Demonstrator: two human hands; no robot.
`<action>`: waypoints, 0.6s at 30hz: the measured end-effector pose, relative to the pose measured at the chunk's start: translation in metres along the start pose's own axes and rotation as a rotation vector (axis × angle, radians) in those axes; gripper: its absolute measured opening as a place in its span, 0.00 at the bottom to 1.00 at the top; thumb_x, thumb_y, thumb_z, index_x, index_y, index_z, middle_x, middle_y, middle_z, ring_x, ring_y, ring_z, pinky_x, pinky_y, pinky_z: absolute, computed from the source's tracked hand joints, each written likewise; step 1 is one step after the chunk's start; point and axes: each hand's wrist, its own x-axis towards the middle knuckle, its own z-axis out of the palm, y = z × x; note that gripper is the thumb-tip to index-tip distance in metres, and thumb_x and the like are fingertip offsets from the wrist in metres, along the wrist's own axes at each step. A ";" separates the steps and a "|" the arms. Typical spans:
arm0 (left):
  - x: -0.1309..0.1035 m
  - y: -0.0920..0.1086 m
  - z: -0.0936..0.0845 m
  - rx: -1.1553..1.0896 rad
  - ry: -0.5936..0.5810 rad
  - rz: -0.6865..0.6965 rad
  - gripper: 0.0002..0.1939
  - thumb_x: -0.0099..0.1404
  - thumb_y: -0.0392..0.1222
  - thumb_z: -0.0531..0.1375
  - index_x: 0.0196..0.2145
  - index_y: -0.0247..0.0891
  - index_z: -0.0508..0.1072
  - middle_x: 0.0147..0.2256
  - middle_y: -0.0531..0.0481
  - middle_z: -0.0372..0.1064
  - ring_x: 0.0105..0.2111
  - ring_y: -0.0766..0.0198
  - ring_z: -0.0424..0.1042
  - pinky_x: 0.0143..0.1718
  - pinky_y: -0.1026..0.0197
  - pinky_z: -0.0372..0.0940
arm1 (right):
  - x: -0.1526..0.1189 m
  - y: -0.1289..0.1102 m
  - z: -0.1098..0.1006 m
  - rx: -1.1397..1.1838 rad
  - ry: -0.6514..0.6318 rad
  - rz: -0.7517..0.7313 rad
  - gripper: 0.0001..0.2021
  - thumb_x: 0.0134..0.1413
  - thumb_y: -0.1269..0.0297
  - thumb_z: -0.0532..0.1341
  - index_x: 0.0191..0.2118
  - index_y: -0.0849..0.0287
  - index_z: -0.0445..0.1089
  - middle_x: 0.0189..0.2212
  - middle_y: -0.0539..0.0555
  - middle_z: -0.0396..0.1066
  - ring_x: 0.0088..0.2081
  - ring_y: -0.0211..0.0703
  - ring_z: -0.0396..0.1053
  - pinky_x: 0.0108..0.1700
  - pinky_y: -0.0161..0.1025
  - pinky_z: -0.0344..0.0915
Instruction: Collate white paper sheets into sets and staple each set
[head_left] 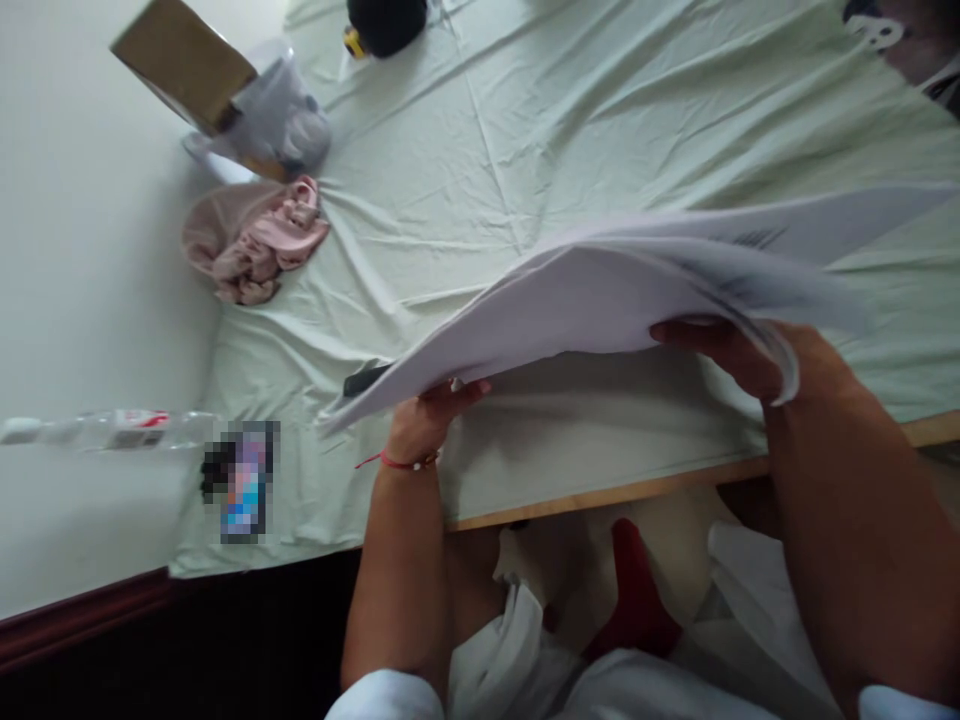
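A loose stack of white paper sheets bows upward above the cloth-covered table, its far right sheets fanned apart and blurred. My left hand grips the near left edge, thumb along the edge and the other fingers hidden beneath the sheets. My right hand is closed on the right part of the stack, where a page edge curls down over the wrist. Faint dark print shows on the right-hand sheets. A small dark object pokes out from behind the paper's left end.
Along the left wall are a clear plastic bottle, a phone with a blurred-out screen, a crumpled pink cloth and a plastic bag beside a cardboard box. A black item lies at the back. The table's wooden edge runs nearest me.
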 end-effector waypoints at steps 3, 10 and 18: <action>-0.001 -0.002 0.000 0.028 0.018 0.035 0.15 0.50 0.50 0.76 0.24 0.46 0.75 0.23 0.54 0.63 0.36 0.52 0.74 0.45 0.48 0.75 | 0.000 0.004 -0.003 -0.071 0.036 -0.043 0.18 0.41 0.66 0.77 0.41 0.55 0.78 0.42 0.51 0.79 0.50 0.53 0.74 0.62 0.55 0.69; -0.004 0.019 0.013 -0.078 0.057 -0.047 0.15 0.50 0.50 0.75 0.30 0.44 0.76 0.31 0.51 0.73 0.46 0.49 0.75 0.53 0.47 0.73 | 0.000 0.013 -0.003 0.006 0.030 -0.059 0.21 0.38 0.68 0.77 0.42 0.57 0.75 0.43 0.53 0.78 0.47 0.51 0.75 0.55 0.51 0.73; -0.007 0.027 0.019 -0.199 0.150 -0.071 0.19 0.52 0.50 0.74 0.39 0.41 0.80 0.39 0.47 0.80 0.44 0.51 0.78 0.53 0.49 0.75 | 0.003 0.019 -0.004 -0.087 0.096 -0.070 0.17 0.39 0.64 0.77 0.38 0.57 0.77 0.42 0.53 0.79 0.49 0.53 0.75 0.58 0.53 0.73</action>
